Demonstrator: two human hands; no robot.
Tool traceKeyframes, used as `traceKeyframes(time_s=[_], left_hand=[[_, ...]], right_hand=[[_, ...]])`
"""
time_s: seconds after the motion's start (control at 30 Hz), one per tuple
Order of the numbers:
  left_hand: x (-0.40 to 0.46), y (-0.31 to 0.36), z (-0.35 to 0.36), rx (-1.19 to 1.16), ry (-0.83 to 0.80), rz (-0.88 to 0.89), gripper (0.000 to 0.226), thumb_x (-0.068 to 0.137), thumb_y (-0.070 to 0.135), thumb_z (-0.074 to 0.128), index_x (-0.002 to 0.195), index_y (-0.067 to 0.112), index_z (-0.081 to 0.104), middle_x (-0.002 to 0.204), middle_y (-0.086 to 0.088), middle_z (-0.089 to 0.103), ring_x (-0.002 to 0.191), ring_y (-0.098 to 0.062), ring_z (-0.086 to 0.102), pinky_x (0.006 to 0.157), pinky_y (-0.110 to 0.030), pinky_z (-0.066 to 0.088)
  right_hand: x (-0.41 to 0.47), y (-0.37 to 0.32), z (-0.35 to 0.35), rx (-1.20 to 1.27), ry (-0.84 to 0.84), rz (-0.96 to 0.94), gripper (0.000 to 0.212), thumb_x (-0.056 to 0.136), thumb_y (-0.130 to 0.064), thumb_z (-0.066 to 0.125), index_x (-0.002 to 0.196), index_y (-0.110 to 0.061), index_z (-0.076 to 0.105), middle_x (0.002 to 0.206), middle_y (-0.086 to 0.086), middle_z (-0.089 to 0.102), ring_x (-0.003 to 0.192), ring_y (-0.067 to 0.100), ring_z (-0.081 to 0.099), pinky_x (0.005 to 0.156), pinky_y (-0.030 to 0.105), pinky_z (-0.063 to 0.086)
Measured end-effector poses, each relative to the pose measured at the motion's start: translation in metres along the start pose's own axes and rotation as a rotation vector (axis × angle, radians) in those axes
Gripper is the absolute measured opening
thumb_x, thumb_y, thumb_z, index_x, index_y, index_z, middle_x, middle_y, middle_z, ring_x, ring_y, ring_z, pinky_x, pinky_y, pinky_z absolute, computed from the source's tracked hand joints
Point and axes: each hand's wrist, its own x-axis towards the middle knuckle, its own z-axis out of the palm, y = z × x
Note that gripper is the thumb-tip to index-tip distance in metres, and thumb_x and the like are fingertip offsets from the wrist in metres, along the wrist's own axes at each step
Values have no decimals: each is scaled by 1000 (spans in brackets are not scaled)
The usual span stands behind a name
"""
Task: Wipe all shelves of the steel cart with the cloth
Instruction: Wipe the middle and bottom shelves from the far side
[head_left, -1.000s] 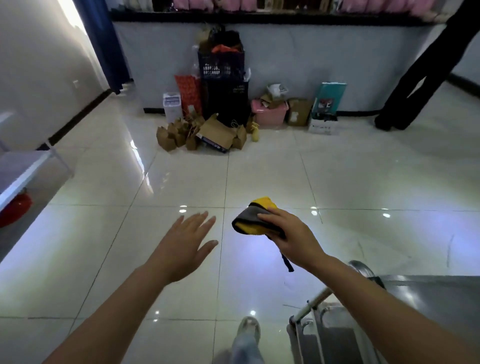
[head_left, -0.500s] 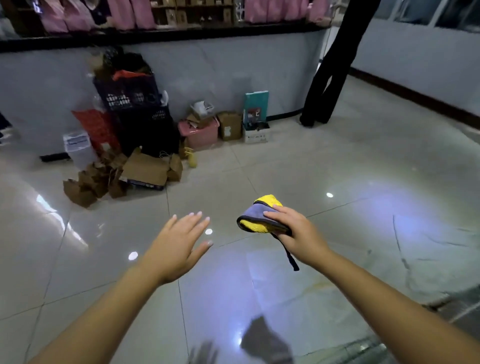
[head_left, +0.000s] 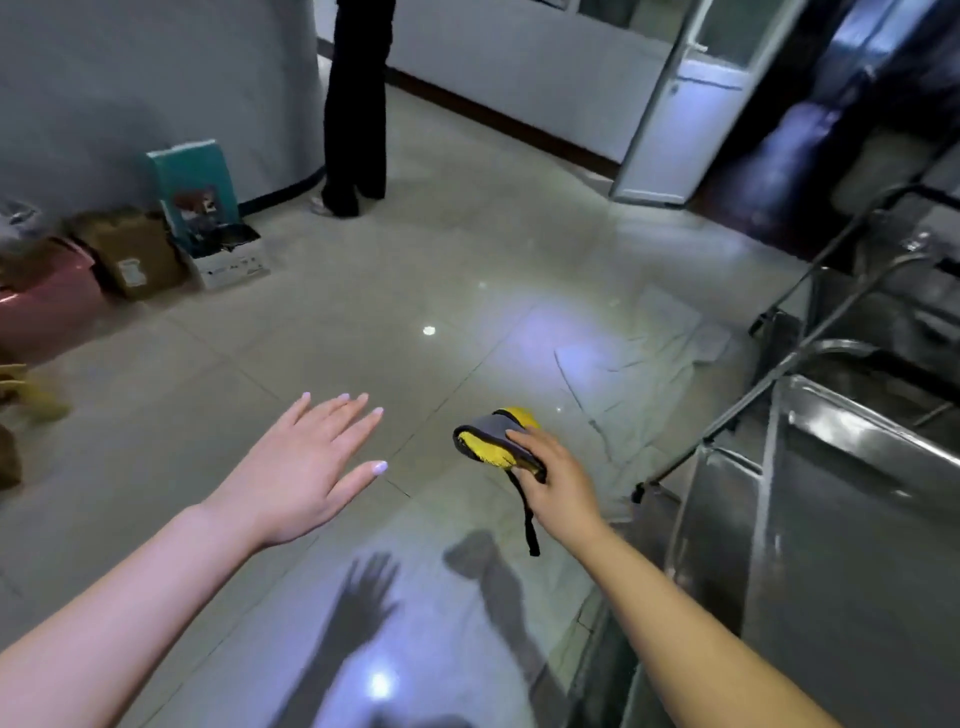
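Head view: wiping looks not started. The cloth (head_left: 496, 441), folded yellow and grey with a black strap hanging, is in the air left of the steel cart (head_left: 831, 519), not touching any shelf. The right hand (head_left: 553, 475) grips the cloth, fingers curled over its top. The left hand (head_left: 306, 467) hovers further left of the cart, fingers straight and spread, holding nothing. All shelves seem left to do; the top shelf shows dull and streaky, the lower ones are mostly hidden.

Glossy tiled floor (head_left: 415, 291) left of the cart, light glare and hand shadows on it. Cardboard boxes (head_left: 135, 254) and a teal box (head_left: 195, 187) sit far left of the cart by a grey wall. A standing person's dark trousers (head_left: 356, 104) are beyond them. A white door (head_left: 691, 98) stands open behind the cart.
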Motion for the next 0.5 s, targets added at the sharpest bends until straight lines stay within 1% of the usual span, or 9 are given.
traceKeyframes(time_s=[0.1, 0.13, 0.17, 0.2, 0.27, 0.3, 0.33, 0.43, 0.5], left_hand=[[65, -8, 5, 8, -46, 127, 107, 70, 70, -30, 152, 23, 18, 159, 0, 19, 147, -15, 15, 120, -38, 6], [89, -6, 8, 8, -61, 176, 108, 68, 71, -32, 153, 23, 15, 160, 0, 17, 147, -15, 14, 120, -37, 6], [114, -2, 12, 8, -77, 223, 105, 69, 72, -29, 152, 24, 14, 160, 1, 17, 147, -14, 14, 120, -37, 6], [140, 4, 17, 11, -85, 266, 98, 74, 73, -21, 152, 24, 14, 160, 1, 17, 146, -14, 15, 120, -37, 6], [193, 17, 28, 3, -99, 341, 76, 90, 67, 8, 151, 25, 16, 159, 0, 18, 145, -14, 18, 119, -37, 8], [218, 26, 33, -9, -108, 379, 69, 93, 63, 20, 151, 24, 17, 159, -1, 19, 145, -15, 19, 119, -37, 8], [243, 36, 38, -16, -112, 418, 67, 95, 60, 26, 152, 24, 17, 159, -1, 19, 145, -16, 20, 119, -37, 9], [313, 66, 48, 42, -133, 534, 69, 96, 60, 21, 153, 23, 9, 161, -1, 13, 147, -17, 14, 119, -38, 6], [353, 85, 52, 106, -140, 620, 69, 96, 60, 16, 153, 22, 3, 161, -1, 8, 148, -17, 9, 120, -38, 2]], right_hand=[[12, 14, -8, 11, 94, 128, 44, 87, -2, 63, 129, -17, 60, 141, 5, 50, 133, 17, 43, 109, 16, 27], [16, 22, -13, 11, 129, 162, 45, 87, -1, 63, 129, -17, 60, 140, 6, 50, 133, 18, 43, 109, 18, 28], [21, 30, -20, 2, 164, 193, 45, 87, -2, 64, 129, -17, 60, 140, 6, 50, 133, 17, 43, 108, 16, 27], [26, 40, -27, -12, 197, 224, 45, 87, -2, 64, 129, -18, 60, 141, 6, 50, 132, 17, 44, 107, 15, 26], [37, 62, -42, -33, 258, 292, 45, 87, -4, 65, 129, -18, 60, 140, 5, 50, 131, 17, 44, 106, 15, 26], [42, 74, -49, -36, 290, 327, 45, 87, -4, 65, 129, -18, 60, 140, 5, 51, 131, 18, 44, 106, 17, 28], [48, 86, -58, -41, 326, 347, 44, 87, -3, 65, 129, -17, 60, 138, 5, 52, 130, 19, 46, 106, 20, 31], [66, 120, -88, -27, 415, 403, 44, 86, -3, 67, 127, -17, 60, 130, -2, 56, 122, 16, 53, 99, 13, 35], [76, 140, -107, -35, 447, 478, 43, 88, -8, 67, 128, -22, 59, 129, -5, 56, 118, 14, 54, 97, 19, 39]])
